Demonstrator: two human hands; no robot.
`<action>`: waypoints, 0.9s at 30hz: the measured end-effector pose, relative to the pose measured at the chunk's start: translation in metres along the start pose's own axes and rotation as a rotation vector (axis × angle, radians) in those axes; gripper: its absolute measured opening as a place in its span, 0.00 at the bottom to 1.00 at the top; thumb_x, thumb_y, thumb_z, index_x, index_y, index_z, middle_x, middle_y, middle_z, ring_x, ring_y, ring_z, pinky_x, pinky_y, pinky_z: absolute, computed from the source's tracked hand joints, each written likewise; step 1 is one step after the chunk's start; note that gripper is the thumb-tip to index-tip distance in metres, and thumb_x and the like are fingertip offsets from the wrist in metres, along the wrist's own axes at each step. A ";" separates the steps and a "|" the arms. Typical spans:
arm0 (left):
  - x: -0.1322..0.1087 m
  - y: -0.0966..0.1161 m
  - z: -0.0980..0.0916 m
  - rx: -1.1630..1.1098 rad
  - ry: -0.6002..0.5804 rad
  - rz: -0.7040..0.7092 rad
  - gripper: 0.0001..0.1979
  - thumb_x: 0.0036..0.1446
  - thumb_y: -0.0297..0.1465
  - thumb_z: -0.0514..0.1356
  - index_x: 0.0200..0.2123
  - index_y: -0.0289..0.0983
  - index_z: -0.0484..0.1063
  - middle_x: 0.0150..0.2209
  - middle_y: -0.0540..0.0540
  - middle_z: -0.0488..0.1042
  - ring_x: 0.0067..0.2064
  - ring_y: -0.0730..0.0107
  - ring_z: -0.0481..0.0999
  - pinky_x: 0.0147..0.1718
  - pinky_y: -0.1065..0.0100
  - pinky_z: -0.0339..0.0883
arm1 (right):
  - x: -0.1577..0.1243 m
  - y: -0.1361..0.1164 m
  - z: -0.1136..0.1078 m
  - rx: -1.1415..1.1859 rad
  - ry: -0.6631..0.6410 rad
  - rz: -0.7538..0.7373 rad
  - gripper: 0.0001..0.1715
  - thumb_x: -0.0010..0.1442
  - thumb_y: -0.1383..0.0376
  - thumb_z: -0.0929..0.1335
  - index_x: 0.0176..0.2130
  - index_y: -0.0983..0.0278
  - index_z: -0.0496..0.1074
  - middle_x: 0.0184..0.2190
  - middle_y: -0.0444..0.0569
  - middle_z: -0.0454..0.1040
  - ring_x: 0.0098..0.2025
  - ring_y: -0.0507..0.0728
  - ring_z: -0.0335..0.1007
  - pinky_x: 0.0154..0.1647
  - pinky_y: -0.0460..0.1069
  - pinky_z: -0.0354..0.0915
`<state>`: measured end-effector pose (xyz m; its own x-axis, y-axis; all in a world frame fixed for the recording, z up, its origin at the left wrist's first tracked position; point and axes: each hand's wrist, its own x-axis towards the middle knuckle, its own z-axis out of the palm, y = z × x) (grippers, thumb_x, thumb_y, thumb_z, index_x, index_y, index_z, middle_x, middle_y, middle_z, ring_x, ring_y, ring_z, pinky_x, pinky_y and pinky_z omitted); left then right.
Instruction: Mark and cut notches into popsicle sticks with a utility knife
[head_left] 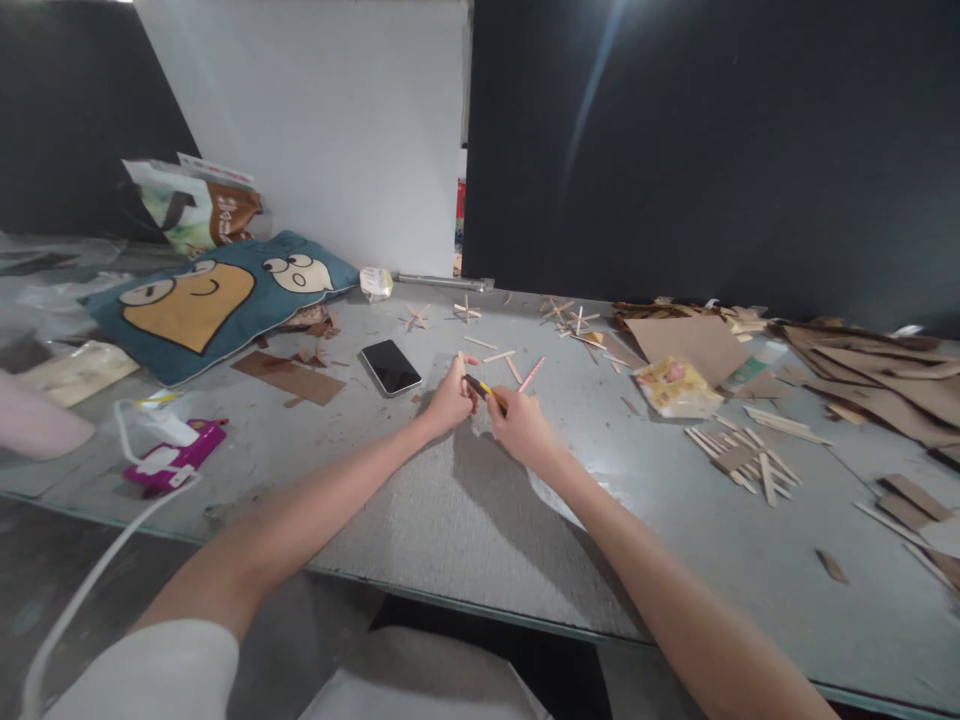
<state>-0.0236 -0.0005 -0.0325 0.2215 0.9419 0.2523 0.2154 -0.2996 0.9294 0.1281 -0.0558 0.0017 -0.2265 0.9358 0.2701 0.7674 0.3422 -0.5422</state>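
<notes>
My right hand is closed around a yellow and black utility knife, its front end pointing at my left hand. My left hand pinches a pale wooden stick, mostly covered by the fingers. The two hands are close together over the table. Just past my right hand lies a pink patterned pencil or straw. Loose wooden sticks rest beyond my fingers. Farther back are crossed-stick pieces. To the left of my left hand lies a phone with a dark screen.
On the grey table, a pillow and a purple power strip are at left. A stick pile, a plastic-wrapped packet, a white-green bottle and cardboard pieces lie at right. Dark panels stand behind.
</notes>
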 end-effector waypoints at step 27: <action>0.000 0.006 -0.001 0.146 -0.008 0.057 0.32 0.44 0.20 0.54 0.55 0.40 0.65 0.18 0.61 0.59 0.20 0.73 0.63 0.25 0.71 0.56 | 0.001 0.006 -0.011 0.062 0.001 0.001 0.16 0.67 0.67 0.61 0.28 0.63 0.70 0.22 0.45 0.69 0.23 0.52 0.57 0.28 0.48 0.47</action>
<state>-0.0230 -0.0021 -0.0271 0.2444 0.9218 0.3010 0.3381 -0.3720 0.8645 0.1389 -0.0542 0.0079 -0.2248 0.9361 0.2704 0.7289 0.3457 -0.5909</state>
